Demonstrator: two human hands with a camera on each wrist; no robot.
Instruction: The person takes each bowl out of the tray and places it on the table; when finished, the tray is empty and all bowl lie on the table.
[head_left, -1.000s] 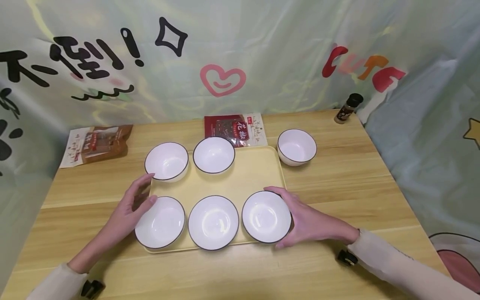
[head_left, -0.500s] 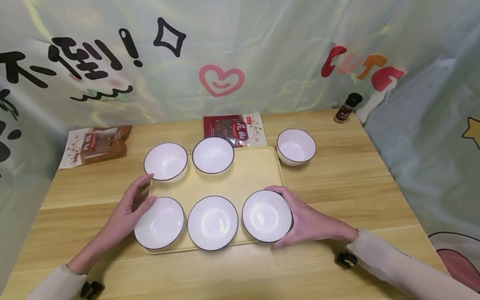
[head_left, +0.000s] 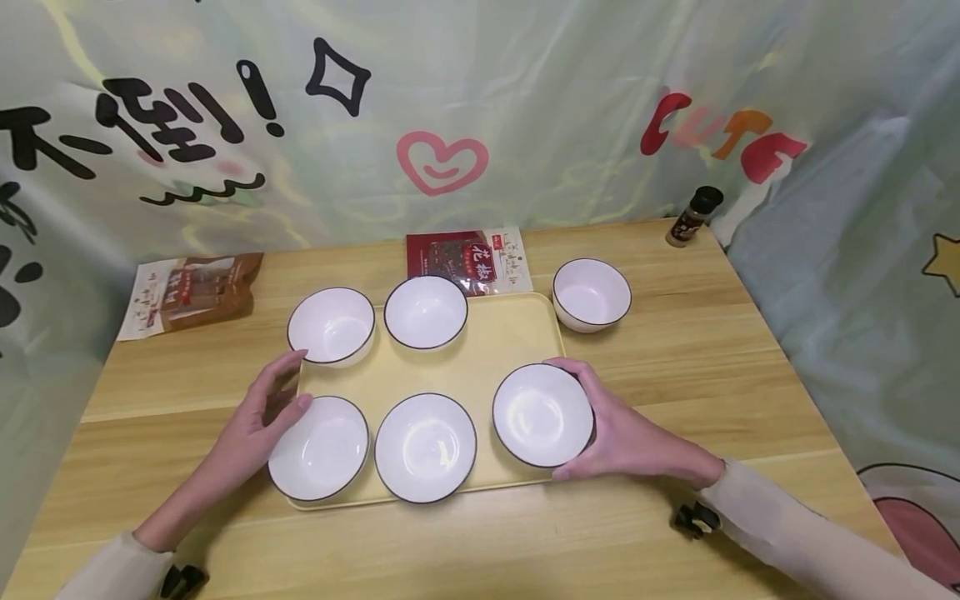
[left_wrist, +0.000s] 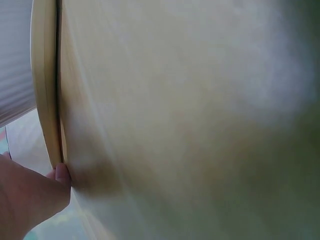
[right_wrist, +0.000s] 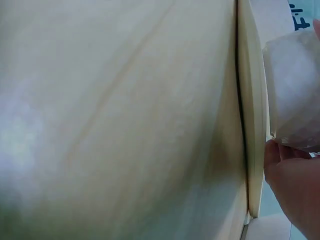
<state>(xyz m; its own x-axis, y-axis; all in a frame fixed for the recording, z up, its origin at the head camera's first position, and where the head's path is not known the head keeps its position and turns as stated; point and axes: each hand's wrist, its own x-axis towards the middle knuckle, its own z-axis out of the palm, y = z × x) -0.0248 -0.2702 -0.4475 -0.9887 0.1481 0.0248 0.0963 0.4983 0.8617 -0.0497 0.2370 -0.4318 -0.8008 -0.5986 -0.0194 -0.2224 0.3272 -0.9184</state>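
Note:
In the head view my right hand grips a white bowl with a dark rim, thumb on its near side and fingers on its far side. That bowl is over the front right part of the yellow tray; whether its base touches the tray I cannot tell. My left hand rests at the tray's left edge, fingers spread and bent. Its thumb tip meets the rim of the front left bowl. In the left wrist view a fingertip touches the tray rim. A front middle bowl stands between.
Two bowls, back left and back middle, stand along the tray's far side. Another bowl is off its far right corner. Behind lie a red spice packet, a brown packet and a black-capped shaker.
My right hand has moved the bowl it grips away from the tray's front edge and slightly right. The left hand and the other bowls have stayed put.

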